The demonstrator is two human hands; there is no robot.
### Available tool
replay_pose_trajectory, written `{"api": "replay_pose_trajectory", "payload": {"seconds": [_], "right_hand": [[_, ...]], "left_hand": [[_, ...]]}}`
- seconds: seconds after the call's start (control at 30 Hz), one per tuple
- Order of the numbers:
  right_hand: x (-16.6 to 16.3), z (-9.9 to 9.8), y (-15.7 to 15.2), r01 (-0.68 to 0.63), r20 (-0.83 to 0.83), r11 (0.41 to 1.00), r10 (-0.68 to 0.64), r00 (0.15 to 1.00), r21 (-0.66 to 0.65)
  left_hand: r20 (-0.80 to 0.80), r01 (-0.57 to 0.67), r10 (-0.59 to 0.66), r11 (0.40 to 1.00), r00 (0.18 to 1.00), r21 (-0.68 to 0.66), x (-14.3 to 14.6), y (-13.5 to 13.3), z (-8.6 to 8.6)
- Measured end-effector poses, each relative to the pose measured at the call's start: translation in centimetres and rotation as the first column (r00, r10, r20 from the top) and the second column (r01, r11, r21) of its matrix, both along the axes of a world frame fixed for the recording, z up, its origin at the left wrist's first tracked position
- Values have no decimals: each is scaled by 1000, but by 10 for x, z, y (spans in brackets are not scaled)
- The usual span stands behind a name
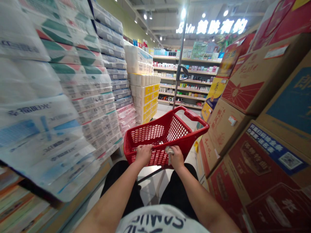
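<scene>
A red plastic shopping cart basket stands in front of me in a shop aisle, and nothing shows inside it. My left hand is closed over the basket's near rim. My right hand grips the same rim a little to the right, and it also holds a small crumpled grey cloth or paper against the rim. Both forearms reach forward from the bottom of the view.
Tall stacks of wrapped tissue packs wall the left side. Stacked cardboard cartons crowd the right. A metal pole rises behind the basket. Shelves of goods cross the far end of the narrow aisle.
</scene>
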State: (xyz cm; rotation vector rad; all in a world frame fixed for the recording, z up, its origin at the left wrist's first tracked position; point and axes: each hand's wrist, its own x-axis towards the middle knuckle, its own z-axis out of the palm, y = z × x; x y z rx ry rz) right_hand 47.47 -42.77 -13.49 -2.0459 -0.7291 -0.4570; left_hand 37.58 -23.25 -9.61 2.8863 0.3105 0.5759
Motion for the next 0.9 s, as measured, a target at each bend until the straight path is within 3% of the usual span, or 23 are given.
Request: {"api": "replay_pose_trajectory", "payload": {"seconds": [0.3,0.63,0.9], "right_hand": [[-5,1,11,-114,46,991,117,992,-68],[-13,1,19,-133,99,988,140,985,-77],[-22,-3,34,-192,115,973,207,972,-129]], "left_hand": [[21,5,-6,1000,1000,19,0,1,-2],[39,58,-63,992,997,114,-8,8,-12],[85,-132,122,984,989,121,-50,41,-28]]}}
